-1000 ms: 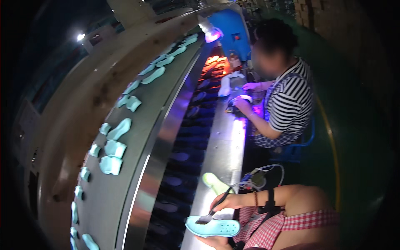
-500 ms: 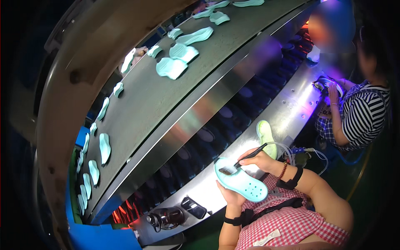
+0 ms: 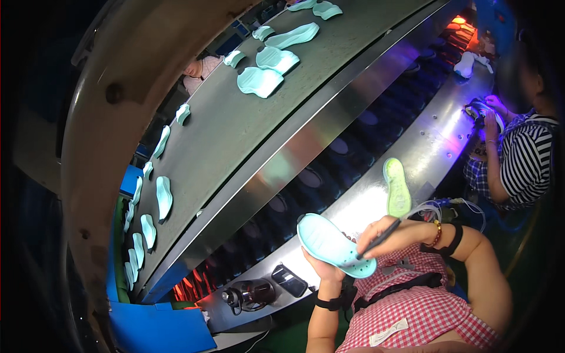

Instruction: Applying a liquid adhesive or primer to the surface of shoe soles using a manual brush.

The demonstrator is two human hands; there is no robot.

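My left hand (image 3: 322, 268) is closed on the edge of a light blue shoe sole (image 3: 325, 235), supporting it from below, tilted with its inner face up. Small holes dot the sole's near right end. In my right hand (image 3: 388, 232) is a brush with a black handle (image 3: 379, 239), gripped like a pen. Its lower end is over the holed part of the sole; I cannot make out the bristles. Thin clear tubing (image 3: 426, 207) runs by my right wrist. Just beyond that hand, a yellow-green sole (image 3: 397, 187) lies on the metal ledge (image 3: 359, 197).
Several light blue sole pieces (image 3: 164, 199) lie on the dark conveyor belt (image 3: 223, 141) beyond a steel rail (image 3: 276, 165). A black phone (image 3: 289, 280) and a dark bottle (image 3: 250, 294) stand at the ledge's left. At right, a person in stripes (image 3: 525, 156) handles a shoe (image 3: 484, 113).
My right hand has moved the brush from the sole's far left part toward the holed end. My left hand keeps its hold. The whole view has shifted slightly.
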